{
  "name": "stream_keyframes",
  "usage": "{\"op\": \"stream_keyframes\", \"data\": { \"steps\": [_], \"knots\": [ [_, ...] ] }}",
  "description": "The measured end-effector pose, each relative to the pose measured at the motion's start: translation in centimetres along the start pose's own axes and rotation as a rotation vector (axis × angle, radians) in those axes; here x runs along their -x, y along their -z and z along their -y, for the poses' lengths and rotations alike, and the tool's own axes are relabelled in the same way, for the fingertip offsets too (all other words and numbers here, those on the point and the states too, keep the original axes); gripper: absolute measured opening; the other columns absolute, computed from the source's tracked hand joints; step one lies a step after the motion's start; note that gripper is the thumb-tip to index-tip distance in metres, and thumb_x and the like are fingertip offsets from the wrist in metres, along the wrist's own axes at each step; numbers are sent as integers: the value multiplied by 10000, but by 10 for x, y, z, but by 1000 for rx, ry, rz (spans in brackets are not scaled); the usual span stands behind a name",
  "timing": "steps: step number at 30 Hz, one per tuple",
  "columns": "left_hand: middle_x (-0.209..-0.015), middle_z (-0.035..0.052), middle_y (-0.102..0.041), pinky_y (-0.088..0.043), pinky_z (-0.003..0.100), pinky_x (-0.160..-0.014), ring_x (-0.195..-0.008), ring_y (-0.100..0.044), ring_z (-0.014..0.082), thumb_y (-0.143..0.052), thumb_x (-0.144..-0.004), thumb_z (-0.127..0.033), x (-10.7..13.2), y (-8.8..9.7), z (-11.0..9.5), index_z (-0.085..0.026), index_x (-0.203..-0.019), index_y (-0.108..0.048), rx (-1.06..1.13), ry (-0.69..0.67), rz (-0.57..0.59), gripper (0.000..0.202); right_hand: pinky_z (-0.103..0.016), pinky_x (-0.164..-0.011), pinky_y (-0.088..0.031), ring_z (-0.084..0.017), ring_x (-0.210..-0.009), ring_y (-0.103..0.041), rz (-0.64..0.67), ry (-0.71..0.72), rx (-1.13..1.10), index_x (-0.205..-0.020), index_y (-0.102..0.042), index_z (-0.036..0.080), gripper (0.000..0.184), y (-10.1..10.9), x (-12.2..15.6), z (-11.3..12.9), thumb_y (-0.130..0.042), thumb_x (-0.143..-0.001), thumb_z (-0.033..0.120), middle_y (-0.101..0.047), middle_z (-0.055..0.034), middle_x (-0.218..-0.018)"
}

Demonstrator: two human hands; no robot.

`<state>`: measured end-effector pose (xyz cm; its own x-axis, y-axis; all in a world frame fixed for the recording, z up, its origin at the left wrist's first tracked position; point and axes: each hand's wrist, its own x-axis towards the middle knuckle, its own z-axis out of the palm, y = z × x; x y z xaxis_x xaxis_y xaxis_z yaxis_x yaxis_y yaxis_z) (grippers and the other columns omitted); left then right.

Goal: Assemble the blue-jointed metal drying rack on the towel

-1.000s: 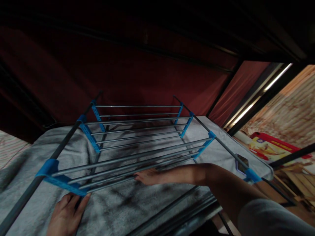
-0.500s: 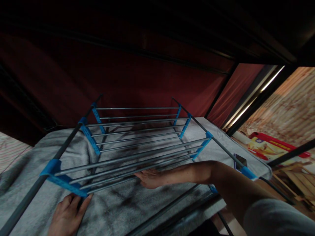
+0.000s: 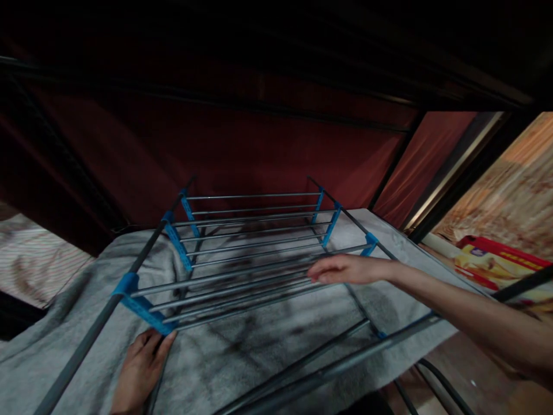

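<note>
A rack of grey metal tubes and blue plastic brackets lies on a grey blanket [image 3: 242, 351]. My left hand [image 3: 142, 369] is at the front left, its fingers and thumb closed on the lower end of the near-left blue bracket [image 3: 144, 311]. My right hand [image 3: 341, 269] reaches in from the right, fingers stretched out, over the right part of the nearest tier's metal rods [image 3: 242, 291]. It hides the lower part of the near-right blue bracket [image 3: 370, 244]. Whether its fingertips press on the rods I cannot tell.
A dark red cloth [image 3: 259, 144] hangs behind the rack. Dark frame bars run above and at the right. Across the front lies a thick grey tube [image 3: 345, 363]. A red and yellow box [image 3: 496, 265] sits at the right, and a striped cloth [image 3: 38, 253] at the left.
My right hand has moved right and up along the rods, from their middle toward the right bracket. My left hand stays at the near-left bracket. The view has shifted slightly.
</note>
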<state>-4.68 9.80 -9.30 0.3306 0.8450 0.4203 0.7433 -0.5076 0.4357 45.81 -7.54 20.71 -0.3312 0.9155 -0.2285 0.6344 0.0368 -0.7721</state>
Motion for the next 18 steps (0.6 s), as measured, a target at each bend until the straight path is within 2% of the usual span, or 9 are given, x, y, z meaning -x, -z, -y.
{"op": "stream_keyframes", "data": {
  "steps": [2,4,6,7,9,12,15,18],
  "knots": [
    [-1015,86,-667,-526,452,-966,-982,-651,278,-466,-904,-577,-1,3,-6,-235,-968,-685,23,19,-16,411,-364,-1004,-507,-214,-1119,-658,-251,-7,-25,-1235,-675,234,476,24,34,-11,-543,-923,569,-721,-46,-1172],
    [-1007,87,-663,-531,448,-957,-975,-651,274,-454,-907,-607,-2,6,-14,-230,-956,-676,28,38,-30,441,-393,-1023,-501,-245,-1147,-644,-550,-36,81,-1216,-682,255,486,41,65,-34,-539,-915,608,-705,-70,-1211],
    [-981,84,-659,-541,441,-930,-953,-650,270,-448,-909,-617,-3,9,-20,-226,-937,-674,19,49,-32,452,-441,-1012,-512,-287,-1135,-645,-811,-89,243,-1235,-669,248,519,49,90,-64,-555,-892,620,-687,-102,-1238],
    [-966,80,-658,-545,438,-917,-939,-648,267,-447,-911,-614,-4,9,-22,-226,-928,-675,13,52,-28,450,-459,-989,-527,-301,-1103,-658,-891,-134,300,-1243,-662,242,534,50,98,-79,-558,-882,621,-681,-117,-1239],
    [-944,78,-657,-546,440,-906,-919,-645,264,-443,-916,-596,-4,11,-24,-222,-918,-678,3,54,-14,441,-470,-942,-555,-311,-1060,-676,-953,-198,316,-1246,-651,235,541,47,109,-104,-544,-879,618,-674,-137,-1230],
    [-948,85,-661,-536,458,-929,-929,-641,266,-428,-930,-548,-6,13,-26,-215,-912,-680,-18,64,11,418,-451,-947,-563,-301,-1079,-679,-951,-186,233,-1301,-604,232,565,37,114,-127,-554,-875,599,-626,-150,-1305],
    [-917,85,-662,-537,462,-931,-931,-637,272,-426,-920,-548,-8,15,-27,-219,-896,-684,-31,59,19,418,-454,-972,-558,-291,-1086,-683,-986,-195,131,-1406,-509,219,674,30,111,-134,-600,-851,590,-563,-162,-1406],
    [-843,64,-655,-554,444,-889,-884,-642,269,-433,-888,-579,-11,16,-26,-242,-851,-685,-30,55,4,423,-471,-951,-575,-270,-982,-709,-917,-237,-5,-1433,-482,201,729,28,109,-136,-618,-836,596,-614,-151,-1352]
  ]
}}
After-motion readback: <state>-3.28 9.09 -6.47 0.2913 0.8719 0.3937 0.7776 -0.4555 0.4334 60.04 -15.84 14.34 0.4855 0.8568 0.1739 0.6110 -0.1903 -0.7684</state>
